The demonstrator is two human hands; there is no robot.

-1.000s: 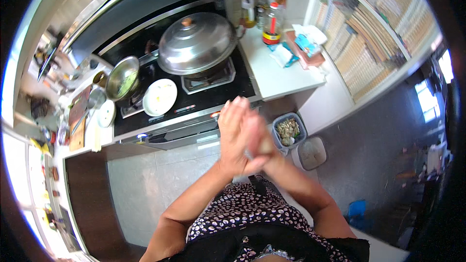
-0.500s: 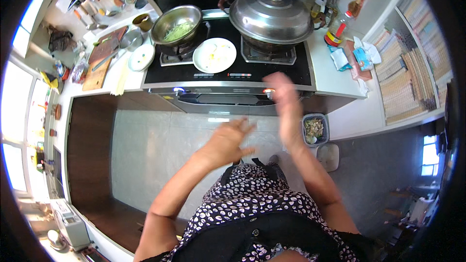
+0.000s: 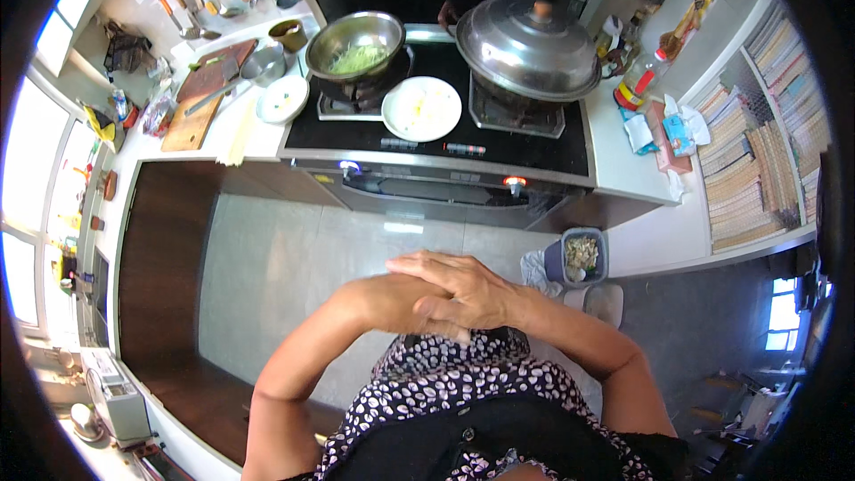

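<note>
My left hand (image 3: pixel 383 300) and my right hand (image 3: pixel 468 292) meet in front of my patterned apron (image 3: pixel 463 379). The right lies across the back of the left, its fingers stretched out and holding nothing. Partly covered, the left hand shows a few outstretched, slightly blurred fingers below the right palm, with no object in them. Beyond them is the black stove (image 3: pixel 347 129). On it sit a metal bowl (image 3: pixel 318 60) of pale green shreds, a white plate (image 3: pixel 422 133) with yellow and white bits, and a large wok under a domed metal lid (image 3: pixel 517 44).
Left of the stove are a small white bowl (image 3: pixel 283 100), a saucepan (image 3: pixel 264 66) and a cutting board (image 3: pixel 191 125). A sauce bottle (image 3: pixel 639 80) and tissue packs (image 3: pixel 681 131) stand on the right counter. A waste bin (image 3: pixel 556 260) is on the floor below.
My right hand has come down from near the stove's right knob and now rests on my left hand, which was apart. The view has shifted, so the stove appears farther right.
</note>
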